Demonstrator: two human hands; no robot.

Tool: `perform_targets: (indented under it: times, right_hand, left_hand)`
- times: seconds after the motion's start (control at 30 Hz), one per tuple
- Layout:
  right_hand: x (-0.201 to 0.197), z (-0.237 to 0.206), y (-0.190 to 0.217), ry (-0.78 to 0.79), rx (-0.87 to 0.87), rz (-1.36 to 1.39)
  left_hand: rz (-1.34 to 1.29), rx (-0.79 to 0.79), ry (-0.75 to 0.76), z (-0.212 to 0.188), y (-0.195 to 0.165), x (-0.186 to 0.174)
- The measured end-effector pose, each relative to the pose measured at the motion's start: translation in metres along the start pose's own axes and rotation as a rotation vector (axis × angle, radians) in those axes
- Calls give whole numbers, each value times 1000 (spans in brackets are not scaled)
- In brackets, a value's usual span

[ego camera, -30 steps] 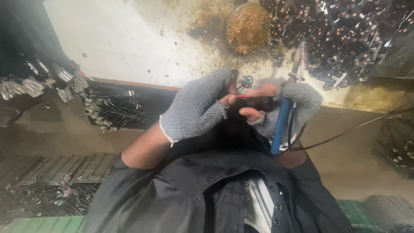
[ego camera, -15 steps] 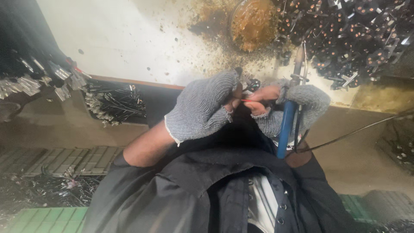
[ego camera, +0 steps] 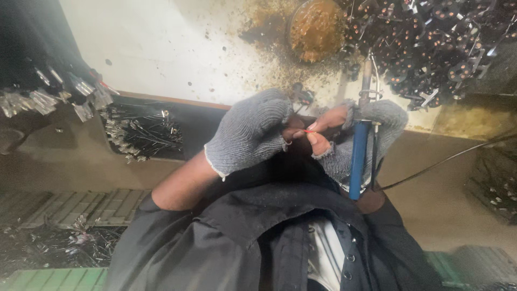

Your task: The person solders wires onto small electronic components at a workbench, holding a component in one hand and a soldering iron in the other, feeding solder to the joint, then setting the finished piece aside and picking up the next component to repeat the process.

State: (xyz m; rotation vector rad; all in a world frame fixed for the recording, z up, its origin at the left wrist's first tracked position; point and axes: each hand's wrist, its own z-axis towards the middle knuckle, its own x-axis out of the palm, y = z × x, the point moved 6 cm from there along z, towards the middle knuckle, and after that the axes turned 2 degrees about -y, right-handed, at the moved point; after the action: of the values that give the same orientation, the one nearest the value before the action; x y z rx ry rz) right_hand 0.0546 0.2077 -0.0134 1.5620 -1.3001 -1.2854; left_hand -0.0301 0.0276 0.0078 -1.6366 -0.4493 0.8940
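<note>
Both my hands wear grey knit gloves with open fingertips and meet close to my chest. My left hand (ego camera: 250,132) is curled, pinching a thin red wire (ego camera: 308,131) together with the bare fingertips of my right hand (ego camera: 353,134). A blue-handled soldering iron (ego camera: 360,153) also sits in my right hand, its metal tip pointing up toward the stained white bench (ego camera: 177,48). A black cord runs from the iron off to the right.
A round tin of brown flux (ego camera: 318,27) sits on the bench ahead. A heap of small black and copper parts (ego camera: 441,43) fills the upper right. Bundles of black wires with metal terminals (ego camera: 140,132) lie at left, more on the floor.
Both hands have stayed together at the wire, with small finger shifts. The view has shifted a little.
</note>
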Motion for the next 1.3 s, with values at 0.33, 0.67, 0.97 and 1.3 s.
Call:
perform_targets:
  times: [0.33, 0.67, 0.97, 1.3]
  right_hand:
    - [-2, 7, 14, -15, -169, -105]
    - [-10, 36, 22, 75, -162, -248]
    - [-8, 41, 28, -26, -112, -244]
    - [-7, 45, 40, -107, -143, -242]
  left_hand:
    - [38, 188, -275, -2, -23, -17]
    - [127, 43, -484, 46, 21, -59]
    - [232, 18, -465, 56, 7, -60]
    - [290, 35, -462, 53, 15, -52]
